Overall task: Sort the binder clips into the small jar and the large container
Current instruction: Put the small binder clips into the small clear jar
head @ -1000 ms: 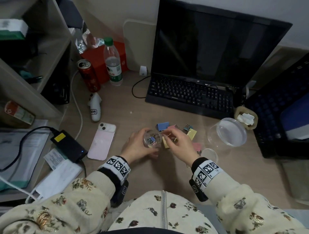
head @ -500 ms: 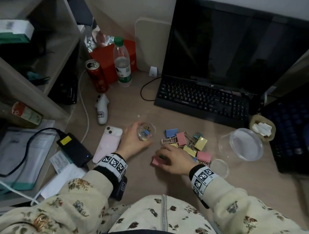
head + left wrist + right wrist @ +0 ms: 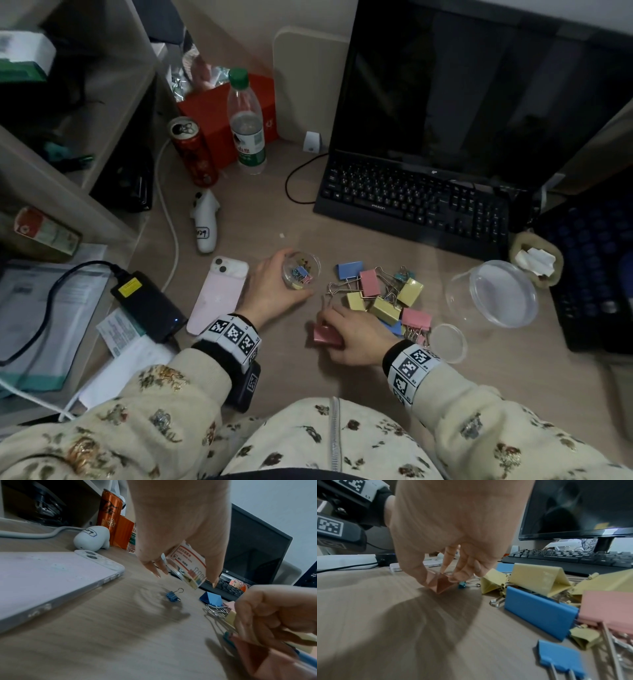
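Observation:
My left hand (image 3: 270, 291) holds the small clear jar (image 3: 301, 270) just above the desk; small clips lie inside it, and its label (image 3: 188, 566) shows in the left wrist view. My right hand (image 3: 356, 335) pinches a large pink binder clip (image 3: 327, 334) (image 3: 439, 583) against the desk, at the near left of the pile. The pile of large blue, pink and yellow clips (image 3: 380, 294) lies between the jar and the large clear container (image 3: 500, 294). One small blue clip (image 3: 173, 595) lies loose on the desk under the jar.
A pink phone (image 3: 219, 298) lies left of my left hand, with a black charger (image 3: 147, 305) beyond it. A keyboard (image 3: 411, 205) and dark monitor stand behind. A clear lid (image 3: 447, 342) lies right of my wrist. Bottle (image 3: 246, 126), can (image 3: 193, 150) and shelf stand at the back left.
My right hand left the jar, dropped to the desk in front of the pile and took hold of a pink clip. My left hand carried the jar a little left.

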